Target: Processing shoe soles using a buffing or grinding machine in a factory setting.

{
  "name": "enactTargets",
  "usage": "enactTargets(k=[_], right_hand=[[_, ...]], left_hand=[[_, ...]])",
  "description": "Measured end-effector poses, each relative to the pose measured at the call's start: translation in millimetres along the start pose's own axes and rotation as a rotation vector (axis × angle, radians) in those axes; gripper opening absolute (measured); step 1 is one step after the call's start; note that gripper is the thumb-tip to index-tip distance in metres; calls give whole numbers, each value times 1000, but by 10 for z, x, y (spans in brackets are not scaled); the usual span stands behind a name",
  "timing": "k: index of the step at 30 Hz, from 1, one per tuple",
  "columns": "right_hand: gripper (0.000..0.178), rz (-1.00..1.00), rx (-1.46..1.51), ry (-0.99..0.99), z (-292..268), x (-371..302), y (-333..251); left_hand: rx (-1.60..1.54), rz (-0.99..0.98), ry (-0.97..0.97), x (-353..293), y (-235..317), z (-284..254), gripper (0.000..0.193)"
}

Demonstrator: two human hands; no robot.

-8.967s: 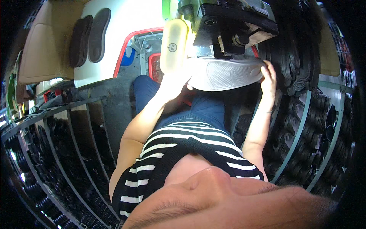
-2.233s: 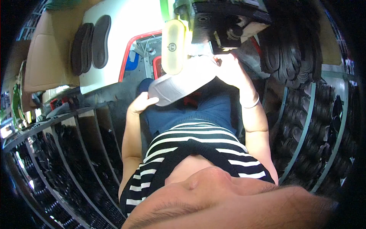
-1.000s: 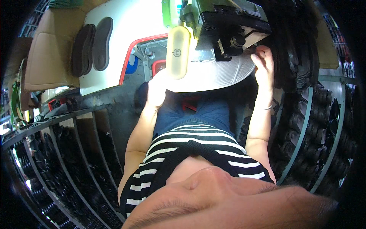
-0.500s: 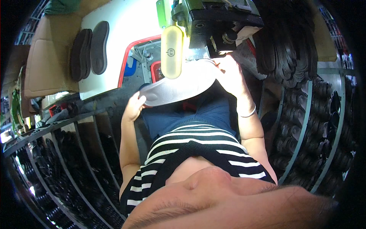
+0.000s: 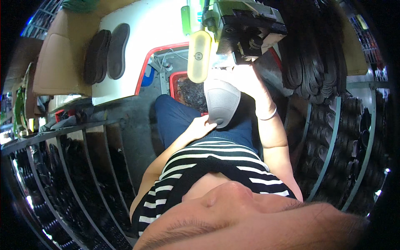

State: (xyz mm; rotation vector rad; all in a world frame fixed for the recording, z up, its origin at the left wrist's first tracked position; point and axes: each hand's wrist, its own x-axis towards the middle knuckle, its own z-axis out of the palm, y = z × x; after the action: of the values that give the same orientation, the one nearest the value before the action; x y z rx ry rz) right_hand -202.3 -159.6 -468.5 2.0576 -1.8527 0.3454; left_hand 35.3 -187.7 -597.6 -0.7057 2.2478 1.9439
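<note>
A grey shoe sole (image 5: 224, 102) with a textured face hangs over my lap, one end toward me and its far end beneath the dark machine head (image 5: 250, 31). My left hand (image 5: 201, 127) pinches the near end between thumb and fingers. At the far right edge of the sole, my right hand (image 5: 252, 85) grips it close under the machine. Strong light washes out those fingers and the far part of the sole. A yellow oblong lamp (image 5: 199, 58) hangs just left of the machine head, in front of the sole's far left side.
Dark soles (image 5: 118, 52) lie on the white table (image 5: 118, 92) at left, beside a cardboard box (image 5: 62, 62). A red basket (image 5: 173, 79) with dark scraps stands below the table's cut-out. Many dark strips (image 5: 314, 62) hang at right. Metal racks (image 5: 329, 141) flank both sides.
My left hand has moved right and toward me, swinging the near end of the sole round from the left. My right hand stays near the machine. The red basket shows more now.
</note>
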Motion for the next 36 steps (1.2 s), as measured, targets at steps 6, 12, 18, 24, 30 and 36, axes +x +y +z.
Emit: enactTargets(k=[6, 12, 18, 24, 30, 36], right_hand=[[20, 448, 428, 154, -65, -172, -21], [40, 906, -183, 308, -240, -1261, 892], [48, 1014, -347, -12, 13, -1770, 1116], [55, 1169, -289, -13, 98, -1565, 1205], [57, 1304, -203, 149, -29, -1588, 1223], [49, 973, 241, 245, -519, -1621, 378]], left_hand=[[-236, -37, 173, 166, -210, -170, 31], [18, -72, 954, -638, -166, -1933, 38], [231, 39, 1579, -811, -428, -3981, 39], [638, -373, 1821, -755, -628, -4475, 46], [447, 605, 1599, 121, 295, -2500, 26], [-773, 190, 151, 649, 399, -572, 47]])
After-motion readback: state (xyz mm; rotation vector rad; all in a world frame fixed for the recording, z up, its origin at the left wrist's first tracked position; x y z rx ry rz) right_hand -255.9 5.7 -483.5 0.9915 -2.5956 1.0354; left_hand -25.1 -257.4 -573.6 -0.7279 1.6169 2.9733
